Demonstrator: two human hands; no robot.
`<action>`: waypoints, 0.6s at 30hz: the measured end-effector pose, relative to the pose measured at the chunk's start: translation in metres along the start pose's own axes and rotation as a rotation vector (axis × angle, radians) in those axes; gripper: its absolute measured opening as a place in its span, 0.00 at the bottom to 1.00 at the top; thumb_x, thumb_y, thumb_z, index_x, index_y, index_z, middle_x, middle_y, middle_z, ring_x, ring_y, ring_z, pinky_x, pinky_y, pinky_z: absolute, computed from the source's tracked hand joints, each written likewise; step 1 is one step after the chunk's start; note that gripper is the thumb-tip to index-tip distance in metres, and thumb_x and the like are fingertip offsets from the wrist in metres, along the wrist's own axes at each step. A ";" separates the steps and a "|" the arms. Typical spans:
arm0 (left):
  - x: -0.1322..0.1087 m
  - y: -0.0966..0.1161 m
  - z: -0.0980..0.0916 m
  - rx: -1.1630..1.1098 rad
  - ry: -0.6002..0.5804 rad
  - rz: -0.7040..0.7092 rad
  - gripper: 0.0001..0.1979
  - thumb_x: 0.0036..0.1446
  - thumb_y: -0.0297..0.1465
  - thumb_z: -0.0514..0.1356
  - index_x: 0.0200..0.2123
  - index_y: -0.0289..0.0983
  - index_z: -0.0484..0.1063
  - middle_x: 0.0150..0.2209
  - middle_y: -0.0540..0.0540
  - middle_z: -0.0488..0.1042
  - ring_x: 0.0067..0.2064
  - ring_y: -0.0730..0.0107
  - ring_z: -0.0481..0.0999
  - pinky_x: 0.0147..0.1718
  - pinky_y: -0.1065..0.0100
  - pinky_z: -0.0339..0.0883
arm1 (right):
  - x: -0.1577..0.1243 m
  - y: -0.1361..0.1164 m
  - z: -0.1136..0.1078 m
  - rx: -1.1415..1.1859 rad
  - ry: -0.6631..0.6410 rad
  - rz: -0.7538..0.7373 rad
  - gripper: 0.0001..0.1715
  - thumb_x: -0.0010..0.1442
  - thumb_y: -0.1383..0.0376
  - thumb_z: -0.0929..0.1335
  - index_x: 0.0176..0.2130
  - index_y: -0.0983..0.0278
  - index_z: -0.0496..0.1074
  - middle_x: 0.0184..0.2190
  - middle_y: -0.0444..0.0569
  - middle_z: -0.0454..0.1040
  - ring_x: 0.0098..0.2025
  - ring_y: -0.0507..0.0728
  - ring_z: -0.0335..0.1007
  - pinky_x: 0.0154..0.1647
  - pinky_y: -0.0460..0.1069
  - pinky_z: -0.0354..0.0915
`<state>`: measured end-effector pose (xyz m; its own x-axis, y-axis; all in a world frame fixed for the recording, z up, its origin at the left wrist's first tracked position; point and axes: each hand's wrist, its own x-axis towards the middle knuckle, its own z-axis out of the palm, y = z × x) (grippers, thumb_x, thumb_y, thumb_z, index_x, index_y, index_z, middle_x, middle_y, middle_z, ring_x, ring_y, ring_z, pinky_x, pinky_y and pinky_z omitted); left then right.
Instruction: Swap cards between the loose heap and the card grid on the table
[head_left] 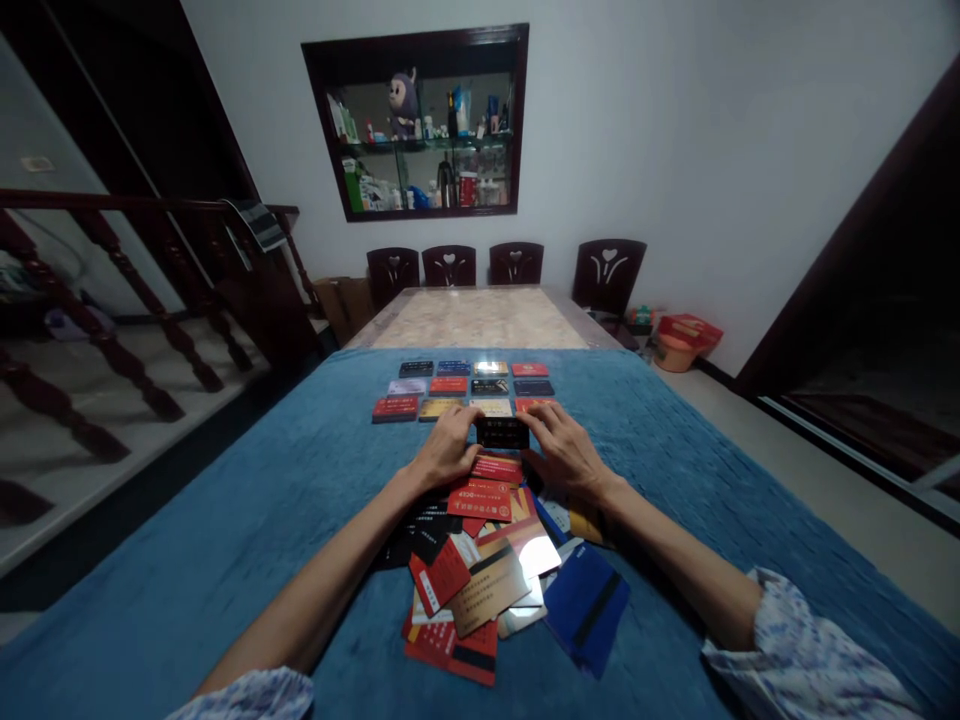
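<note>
A black card point(502, 433), perhaps several stacked together, stands raised between my two hands above the near pile. My left hand point(448, 447) pinches its left end, thumb below and fingers on top. At its right end my right hand point(564, 452) grips it the same way. Beneath and nearer lies a loose, overlapping heap with red cards point(480, 500), a gold card point(491, 590), blue cards point(587, 605) and black cards point(424, 532). Beyond my hands, neat card stacks sit in three rows, among them a red stack point(395, 408) and a dark stack point(533, 387).
A blue cloth point(300, 500) covers the near part of the table, with a marble-patterned top point(480, 318) beyond. Dark chairs point(611, 275) stand around the far end. A wooden railing point(97, 340) runs at left; an orange bucket point(675, 350) stands on the floor at right.
</note>
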<state>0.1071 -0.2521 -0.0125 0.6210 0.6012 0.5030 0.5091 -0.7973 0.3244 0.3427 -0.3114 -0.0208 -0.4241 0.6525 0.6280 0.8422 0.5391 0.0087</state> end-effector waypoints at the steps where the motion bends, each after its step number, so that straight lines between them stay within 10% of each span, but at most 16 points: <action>1: 0.000 0.000 -0.001 0.011 -0.008 0.016 0.23 0.48 0.23 0.61 0.49 0.38 0.64 0.46 0.41 0.70 0.51 0.54 0.68 0.53 0.52 0.65 | 0.000 0.000 0.000 0.002 0.000 -0.001 0.27 0.58 0.68 0.67 0.57 0.66 0.66 0.49 0.60 0.68 0.51 0.66 0.61 0.51 0.60 0.66; 18: -0.003 -0.004 -0.010 0.134 -0.073 0.106 0.29 0.50 0.25 0.61 0.57 0.37 0.62 0.54 0.36 0.66 0.57 0.49 0.66 0.56 0.48 0.61 | 0.003 0.005 0.006 0.063 -0.001 -0.033 0.29 0.58 0.64 0.69 0.58 0.66 0.65 0.48 0.60 0.67 0.50 0.65 0.60 0.49 0.60 0.67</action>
<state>0.0971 -0.2516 -0.0075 0.7143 0.5207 0.4675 0.5105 -0.8447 0.1607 0.3433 -0.3038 -0.0239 -0.4515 0.6344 0.6274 0.8052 0.5926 -0.0198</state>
